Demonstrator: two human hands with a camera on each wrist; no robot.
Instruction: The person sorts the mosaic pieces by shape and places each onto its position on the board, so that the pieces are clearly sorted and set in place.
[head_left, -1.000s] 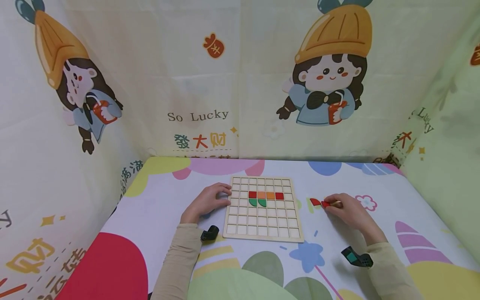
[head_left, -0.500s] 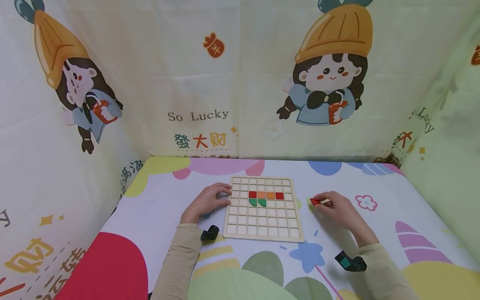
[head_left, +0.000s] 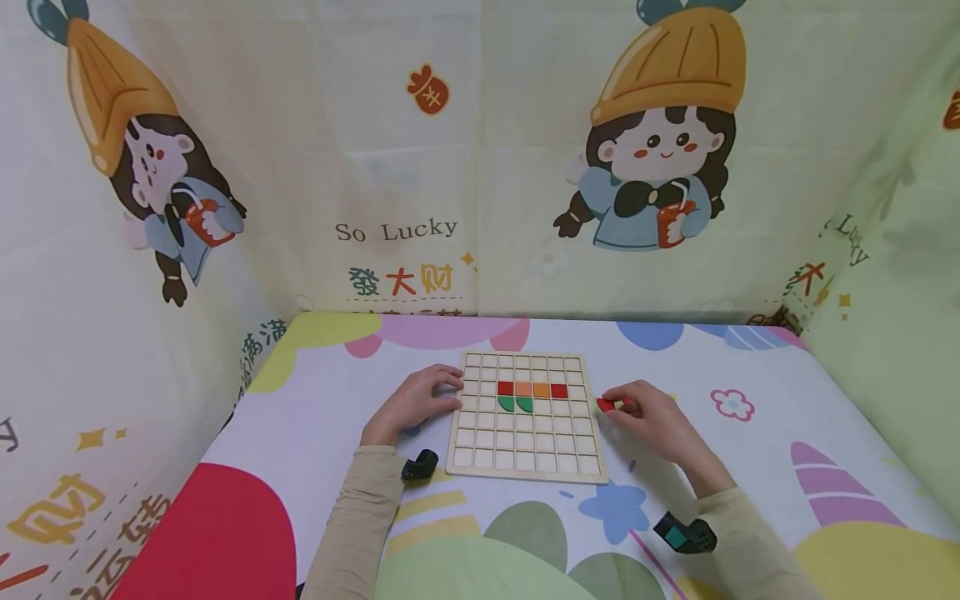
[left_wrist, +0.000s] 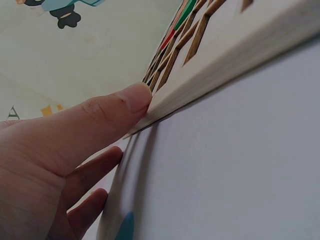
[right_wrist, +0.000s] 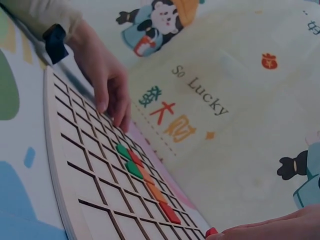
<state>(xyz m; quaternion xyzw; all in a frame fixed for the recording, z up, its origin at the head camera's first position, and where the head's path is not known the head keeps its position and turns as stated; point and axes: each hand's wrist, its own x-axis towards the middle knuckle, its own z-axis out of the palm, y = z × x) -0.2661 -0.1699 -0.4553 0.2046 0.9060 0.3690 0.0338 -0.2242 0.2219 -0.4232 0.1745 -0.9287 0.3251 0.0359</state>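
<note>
A square wooden grid board (head_left: 527, 477) lies on the table, its cells mostly bare wood. In it sit a row of red, pink and orange square tiles (head_left: 542, 391) and, just below, two green quarter-round tiles (head_left: 524, 403). My left hand (head_left: 417, 403) rests at the board's left edge; the left wrist view shows its thumb (left_wrist: 135, 97) against that edge, the other fingers loosely bent. My right hand (head_left: 651, 418) pinches a red tile (head_left: 604, 405) close to the board's right edge. Its shape is mostly hidden by the fingers.
A printed cloth (head_left: 705, 358) covers the table, and patterned curtains (head_left: 525, 183) hang behind it and along both sides. Black wrist devices (head_left: 684, 533) sit at both sleeves.
My right hand has moved left towards the board with red in its fingers. The red piece seen ahead of its fingertips a second ago no longer lies there. My left hand has stayed put.
</note>
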